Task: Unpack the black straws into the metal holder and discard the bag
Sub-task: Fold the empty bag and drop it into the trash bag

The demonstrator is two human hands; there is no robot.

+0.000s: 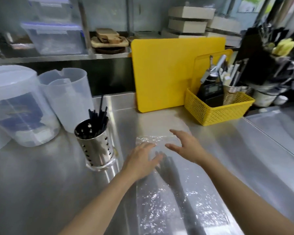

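Note:
A long clear plastic bag lies flat on the steel counter, stretching from the near edge up to my hands. It looks empty. My left hand rests palm down on the bag's far part, fingers spread. Just right of it, my right hand hovers over the bag's far end, fingers apart, holding nothing. The black straws stand in the perforated metal holder, which sits left of my left hand.
Clear plastic jugs and a lidded tub stand at the left. Yellow cutting boards lean against the back. A yellow basket with tools sits at the right. A sink edge runs along the far right.

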